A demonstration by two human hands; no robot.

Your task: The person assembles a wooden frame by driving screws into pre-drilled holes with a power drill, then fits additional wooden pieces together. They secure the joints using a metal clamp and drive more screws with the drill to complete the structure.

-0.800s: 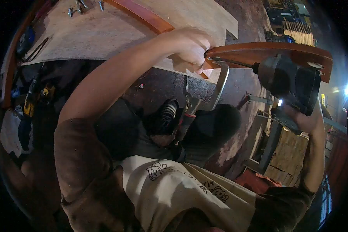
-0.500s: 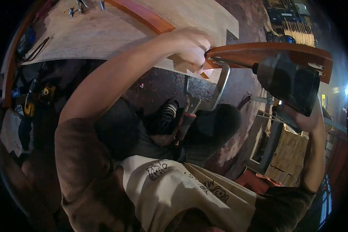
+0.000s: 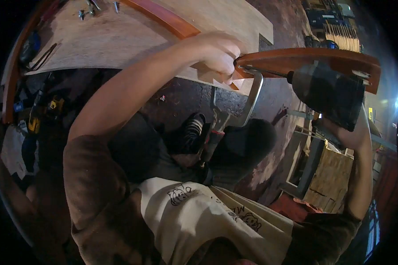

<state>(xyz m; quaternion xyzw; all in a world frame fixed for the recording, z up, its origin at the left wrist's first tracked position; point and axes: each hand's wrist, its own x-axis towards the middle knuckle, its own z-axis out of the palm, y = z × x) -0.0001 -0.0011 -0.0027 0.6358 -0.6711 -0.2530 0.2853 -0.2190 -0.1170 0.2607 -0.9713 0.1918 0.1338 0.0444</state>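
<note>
My right hand (image 3: 347, 130) grips the handle of a dark power drill (image 3: 329, 95). Its long thin bit points left and meets the end of a reddish-brown varnished wooden piece (image 3: 309, 56), close to my other hand. Closed fingers of my left hand (image 3: 219, 57) press around the joint where that piece meets the board's edge; what they pinch is partly hidden. Just below, a metal clamp (image 3: 254, 97) with a curved jaw hangs at the board's edge, its handle (image 3: 213, 142) partly red.
A pale plywood board (image 3: 97, 44) carries another varnished strip (image 3: 172, 22) and several screws (image 3: 90, 9). Down at left lies a yellow-and-black drill (image 3: 34, 123). My knees and a striped shoe (image 3: 193, 131) are under the clamp. Wooden frames (image 3: 327, 176) stand at right.
The drill in my right hand has shifted very slightly left and down. My left hand, the clamp and the board hold their places.
</note>
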